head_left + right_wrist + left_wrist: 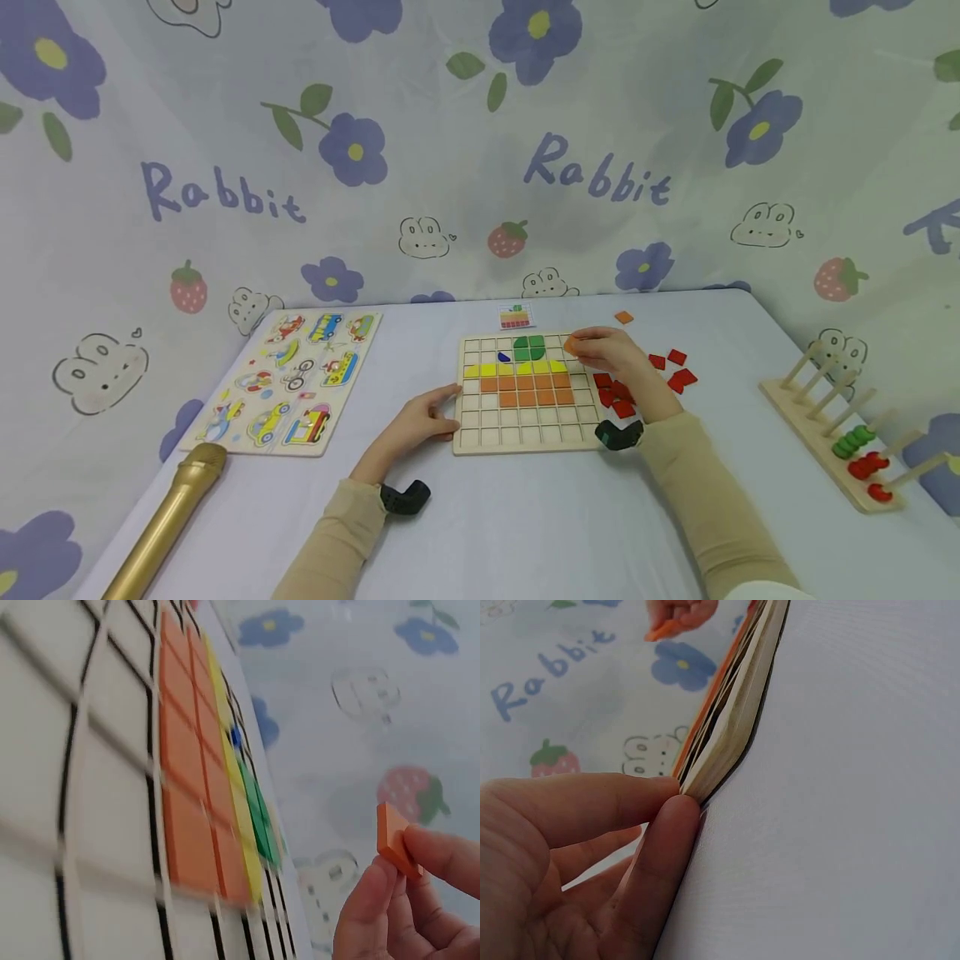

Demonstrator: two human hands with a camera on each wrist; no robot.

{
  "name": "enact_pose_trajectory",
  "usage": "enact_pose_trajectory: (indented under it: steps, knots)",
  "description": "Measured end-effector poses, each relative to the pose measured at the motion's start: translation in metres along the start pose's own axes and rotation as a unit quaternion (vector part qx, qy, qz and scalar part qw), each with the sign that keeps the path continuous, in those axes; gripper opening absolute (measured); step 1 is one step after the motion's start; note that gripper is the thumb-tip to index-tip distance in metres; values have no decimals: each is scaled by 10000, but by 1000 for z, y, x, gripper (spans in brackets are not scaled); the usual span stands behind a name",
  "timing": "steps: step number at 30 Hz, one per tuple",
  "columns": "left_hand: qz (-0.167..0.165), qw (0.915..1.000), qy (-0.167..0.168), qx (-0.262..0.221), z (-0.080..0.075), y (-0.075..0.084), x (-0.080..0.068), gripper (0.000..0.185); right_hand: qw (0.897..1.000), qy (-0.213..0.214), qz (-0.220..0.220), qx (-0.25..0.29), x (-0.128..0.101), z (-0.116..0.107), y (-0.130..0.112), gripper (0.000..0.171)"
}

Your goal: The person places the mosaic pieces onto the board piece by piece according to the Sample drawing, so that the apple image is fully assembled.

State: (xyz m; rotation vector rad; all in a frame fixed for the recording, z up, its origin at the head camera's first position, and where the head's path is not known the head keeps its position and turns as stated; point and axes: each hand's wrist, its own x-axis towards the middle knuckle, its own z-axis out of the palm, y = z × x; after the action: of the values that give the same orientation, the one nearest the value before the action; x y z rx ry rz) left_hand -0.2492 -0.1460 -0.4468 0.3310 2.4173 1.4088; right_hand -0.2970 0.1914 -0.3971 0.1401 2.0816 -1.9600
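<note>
My right hand [611, 350] pinches an orange square tile [394, 840] between thumb and fingers, raised above the upper right of a wooden grid board [517, 437]. On the board are rows of orange tiles [527, 390], a row of yellow pieces [487, 369], green pieces [529, 348] and a small blue piece [503, 357]. My left hand [416, 419] rests at the board's left edge, thumb and forefinger touching it apart from each other. In the left wrist view, the fingertips meet the board's side [731, 742].
Red tiles [622, 408] lie scattered right of the board, and one orange tile [624, 317] behind it. A small picture card [516, 316] is at the back. Left are a picture puzzle board [255, 417] and gold microphone [168, 517]; right, a peg stand with beads [817, 433].
</note>
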Motion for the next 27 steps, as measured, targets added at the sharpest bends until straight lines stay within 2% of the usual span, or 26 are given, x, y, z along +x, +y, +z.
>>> enact_pose_trajectory:
  steps: [3, 7, 9, 12, 16, 19, 25, 27]
  knots:
    - [-18, 10000, -30, 10, -1, 10, -5, 65, 9990, -392, -174, -160, 4, 29, 0, 41]
    - [7, 9999, -102, 49, -3, 26, -15, 63, 9937, -717, -295, -810, 7, 71, 2, 31]
    - [64, 9999, -118, 59, -4, 31, -18, 62, 9871, -852, -387, -1297, 7, 90, 4, 25]
    - [113, 9998, -171, 45, -5, 33, -19, 61, 9687, -865, -638, -2239, 9, 110, 10, 15]
    - [177, 9995, -271, -12, -4, 33, -18, 62, 9357, -555, -989, -3341, 10, 121, 18, 8]
    - [169, 9995, -250, -7, -4, 33, -17, 62, 9220, -419, -1068, -3698, 9, 123, 19, 7]
    - [133, 9998, -129, -27, -2, 3, 0, 64, 9073, -498, -1148, -4014, 9, 124, 20, 8]
    - [113, 9999, -84, -27, -2, -3, 2, 65, 9107, -508, -1128, -3941, 8, 122, 19, 9]
